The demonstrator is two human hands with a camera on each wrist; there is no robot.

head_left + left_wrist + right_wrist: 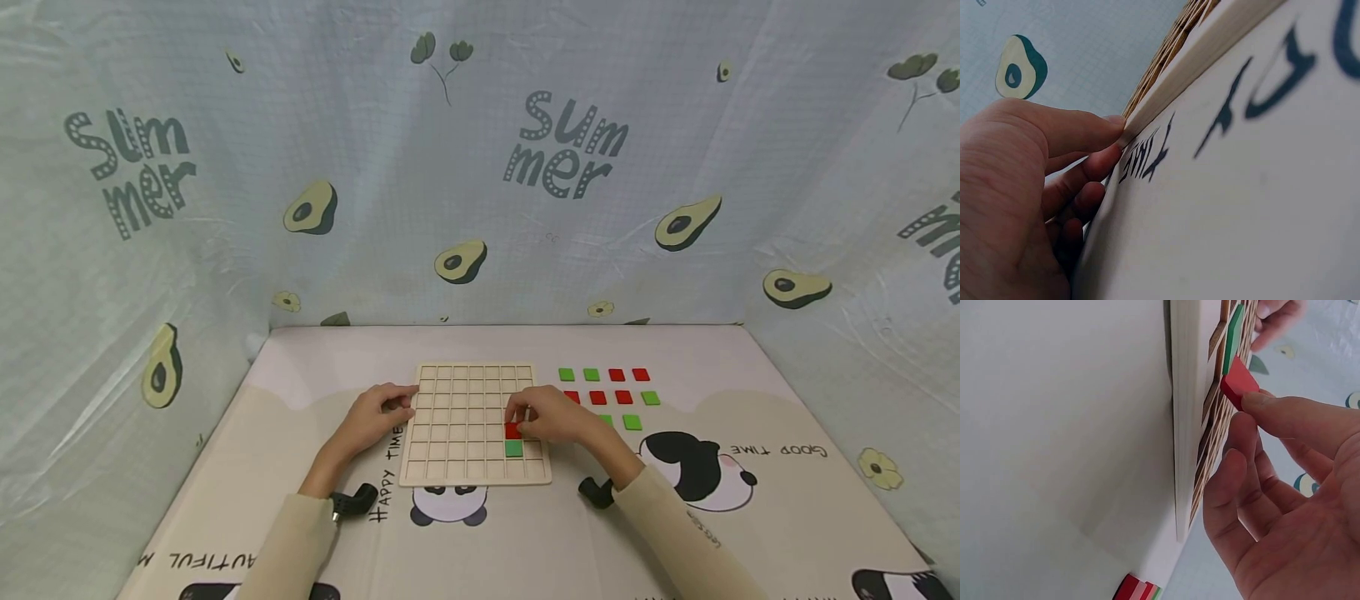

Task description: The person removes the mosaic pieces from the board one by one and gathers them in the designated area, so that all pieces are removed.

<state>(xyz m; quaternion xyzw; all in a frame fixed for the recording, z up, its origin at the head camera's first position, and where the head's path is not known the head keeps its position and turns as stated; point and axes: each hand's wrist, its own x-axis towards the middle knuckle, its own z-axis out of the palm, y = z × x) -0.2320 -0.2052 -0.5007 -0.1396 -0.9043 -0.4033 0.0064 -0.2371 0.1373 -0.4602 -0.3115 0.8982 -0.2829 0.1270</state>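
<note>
A pale wooden grid board (457,419) lies on the table between the two hands. The left hand (372,417) rests at its left side; in the left wrist view the thumb (1079,130) touches the edge and the other fingers bend behind it. Over the right part of the board, the right hand (555,414) pinches a red square tile (1239,382) between thumb and fingertips. That tile tilts, close against a green square tile (513,448), which sits in a cell nearer the person.
Right of the board lie rows of loose red tiles (617,375) and green tiles (632,422), some partly hidden by the right hand. The patterned tablecloth (570,550) carries panda and dog drawings. An avocado-print sheet (360,275) hangs behind and at both sides.
</note>
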